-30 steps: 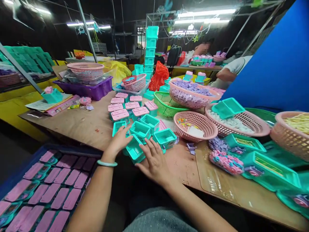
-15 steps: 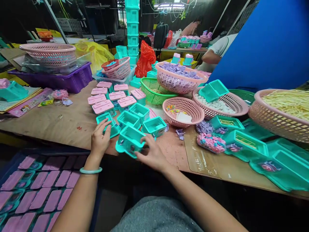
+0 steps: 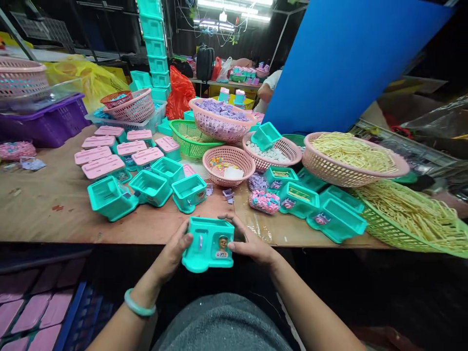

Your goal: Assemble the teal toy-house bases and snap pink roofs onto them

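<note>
Both hands are closed round one teal box (image 3: pixel 207 242), held up before the near edge of the bench (image 3: pixel 51 207), above the lap; the left hand (image 3: pixel 174 251) grips its left end, thumb on the front; the right hand (image 3: pixel 252 245) pinches the other end, thumb at the front edge and fingers behind — the front bears a small animal figure and a thin lilac piece; a pale green bangle (image 3: pixel 139 303) rings the left wrist.

Just beyond stand three open boxes (image 3: pixel 150 187) in a near row, with another behind them; pink-lidded boxes (image 3: pixel 104 166) are grouped farther back, to the left; right of these is a pink basket (image 3: pixel 229 181) with coloured bits and a white piece inside; nearer the right hand lie loose lilac pieces (image 3: pixel 228 194), then a clear tray (image 3: pixel 263 201) of pink and blue pieces; beside it are more teal boxes (image 3: pixel 338 222) — two with yellow sticks inside; a large bowl (image 3: pixel 329 168) heaped with such sticks stands behind.
</note>
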Action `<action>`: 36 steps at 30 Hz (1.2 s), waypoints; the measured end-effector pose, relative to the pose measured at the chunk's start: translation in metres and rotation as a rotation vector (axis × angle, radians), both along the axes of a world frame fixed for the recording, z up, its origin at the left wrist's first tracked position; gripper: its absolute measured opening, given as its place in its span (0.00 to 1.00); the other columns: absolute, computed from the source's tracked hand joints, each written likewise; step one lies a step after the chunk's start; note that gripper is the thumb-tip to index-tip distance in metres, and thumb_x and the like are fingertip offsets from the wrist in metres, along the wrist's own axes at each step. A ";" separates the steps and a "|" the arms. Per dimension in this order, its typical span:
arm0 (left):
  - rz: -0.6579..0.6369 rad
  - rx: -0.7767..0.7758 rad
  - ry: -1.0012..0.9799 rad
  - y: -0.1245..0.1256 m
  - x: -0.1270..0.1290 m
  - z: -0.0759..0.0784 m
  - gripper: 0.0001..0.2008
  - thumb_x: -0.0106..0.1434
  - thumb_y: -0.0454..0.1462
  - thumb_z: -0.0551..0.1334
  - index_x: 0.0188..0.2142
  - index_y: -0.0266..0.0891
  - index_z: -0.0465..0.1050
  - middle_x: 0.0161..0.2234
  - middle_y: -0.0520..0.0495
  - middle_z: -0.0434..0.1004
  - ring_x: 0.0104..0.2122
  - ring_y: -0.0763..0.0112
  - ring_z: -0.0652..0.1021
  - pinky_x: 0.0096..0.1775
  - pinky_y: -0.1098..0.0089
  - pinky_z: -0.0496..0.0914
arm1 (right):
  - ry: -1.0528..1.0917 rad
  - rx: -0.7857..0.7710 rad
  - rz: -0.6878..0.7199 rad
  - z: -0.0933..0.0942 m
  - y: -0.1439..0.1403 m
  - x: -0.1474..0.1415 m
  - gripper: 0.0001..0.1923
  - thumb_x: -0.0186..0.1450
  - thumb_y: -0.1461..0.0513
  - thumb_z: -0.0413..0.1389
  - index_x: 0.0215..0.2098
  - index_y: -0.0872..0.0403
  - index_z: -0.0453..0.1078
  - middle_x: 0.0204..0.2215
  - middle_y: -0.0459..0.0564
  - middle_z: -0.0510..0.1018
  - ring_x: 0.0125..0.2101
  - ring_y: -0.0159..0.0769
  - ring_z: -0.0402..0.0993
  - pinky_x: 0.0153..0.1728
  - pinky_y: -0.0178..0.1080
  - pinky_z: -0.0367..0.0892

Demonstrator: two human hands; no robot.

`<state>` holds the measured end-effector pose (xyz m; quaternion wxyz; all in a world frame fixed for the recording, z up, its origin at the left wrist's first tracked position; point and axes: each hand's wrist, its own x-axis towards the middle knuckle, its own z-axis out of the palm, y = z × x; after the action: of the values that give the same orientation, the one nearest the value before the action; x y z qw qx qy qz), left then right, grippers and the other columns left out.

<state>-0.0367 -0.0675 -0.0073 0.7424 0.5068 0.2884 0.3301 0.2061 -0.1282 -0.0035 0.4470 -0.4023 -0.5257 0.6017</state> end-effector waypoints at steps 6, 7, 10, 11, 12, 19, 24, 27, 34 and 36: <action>0.271 -0.208 -0.034 0.017 0.019 -0.010 0.27 0.61 0.54 0.67 0.52 0.38 0.76 0.43 0.40 0.86 0.44 0.51 0.84 0.49 0.58 0.75 | -1.000 0.371 -0.347 -0.004 0.073 0.034 0.21 0.71 0.64 0.48 0.62 0.53 0.64 0.58 0.61 0.72 0.52 0.45 0.72 0.52 0.49 0.71; 0.302 -0.226 -0.023 0.021 0.018 -0.010 0.28 0.61 0.55 0.67 0.51 0.37 0.77 0.41 0.41 0.86 0.43 0.51 0.84 0.49 0.58 0.75 | -1.100 0.374 -0.366 -0.006 0.087 0.036 0.22 0.69 0.68 0.48 0.60 0.56 0.67 0.56 0.63 0.74 0.53 0.48 0.71 0.54 0.53 0.69; 0.363 -0.257 -0.006 0.025 0.019 -0.010 0.29 0.59 0.56 0.67 0.49 0.36 0.77 0.41 0.41 0.86 0.45 0.50 0.83 0.49 0.58 0.75 | -1.172 0.343 -0.365 -0.012 0.111 0.037 0.21 0.65 0.73 0.47 0.54 0.60 0.71 0.51 0.69 0.75 0.53 0.56 0.69 0.55 0.60 0.66; 0.378 -0.255 -0.002 0.024 0.020 -0.009 0.29 0.58 0.56 0.68 0.49 0.37 0.76 0.43 0.41 0.85 0.47 0.50 0.82 0.49 0.58 0.75 | -1.187 0.342 -0.365 -0.013 0.113 0.037 0.20 0.65 0.73 0.48 0.52 0.61 0.72 0.51 0.69 0.75 0.54 0.57 0.68 0.55 0.60 0.65; 0.388 -0.251 0.003 0.023 0.021 -0.008 0.29 0.57 0.55 0.69 0.49 0.38 0.76 0.45 0.41 0.85 0.48 0.51 0.82 0.49 0.59 0.75 | -1.197 0.345 -0.363 -0.013 0.111 0.037 0.20 0.64 0.73 0.49 0.52 0.60 0.71 0.51 0.68 0.74 0.54 0.57 0.67 0.56 0.60 0.65; 0.461 -0.234 0.019 0.014 0.024 -0.010 0.23 0.57 0.52 0.71 0.45 0.41 0.74 0.41 0.47 0.81 0.42 0.60 0.80 0.41 0.67 0.74 | -1.071 0.366 -0.129 0.026 0.042 0.052 0.17 0.68 0.66 0.52 0.54 0.53 0.68 0.45 0.55 0.76 0.45 0.42 0.75 0.48 0.43 0.72; 0.452 -0.211 0.021 0.015 0.027 -0.015 0.21 0.57 0.51 0.71 0.44 0.41 0.74 0.38 0.49 0.78 0.38 0.64 0.79 0.38 0.70 0.74 | -1.511 0.047 0.253 0.052 0.032 0.036 0.11 0.61 0.67 0.56 0.42 0.60 0.75 0.42 0.63 0.78 0.45 0.50 0.77 0.48 0.47 0.71; 0.446 -0.208 0.017 0.016 0.028 -0.015 0.24 0.57 0.52 0.71 0.46 0.41 0.75 0.38 0.49 0.79 0.38 0.64 0.79 0.37 0.70 0.74 | -1.568 0.068 0.287 0.050 0.048 0.025 0.24 0.61 0.67 0.56 0.56 0.64 0.69 0.52 0.69 0.77 0.53 0.56 0.75 0.53 0.50 0.69; 0.387 -0.207 -0.029 0.012 0.024 -0.015 0.24 0.60 0.51 0.70 0.49 0.40 0.75 0.46 0.44 0.83 0.44 0.57 0.81 0.41 0.66 0.76 | -1.112 0.178 -0.147 0.002 0.031 0.047 0.22 0.64 0.59 0.61 0.55 0.55 0.69 0.50 0.59 0.78 0.48 0.47 0.77 0.48 0.47 0.72; 0.391 -0.223 -0.033 0.011 0.027 -0.013 0.25 0.58 0.51 0.71 0.50 0.40 0.74 0.48 0.44 0.82 0.47 0.55 0.81 0.43 0.65 0.76 | -1.028 0.184 -0.330 -0.009 0.020 0.048 0.10 0.65 0.58 0.60 0.42 0.54 0.73 0.36 0.53 0.79 0.35 0.41 0.77 0.38 0.43 0.73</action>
<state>-0.0093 -0.0565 -0.0200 0.7204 0.3502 0.4037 0.4421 0.2537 -0.1084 -0.0127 0.2543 -0.6808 -0.6568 0.2010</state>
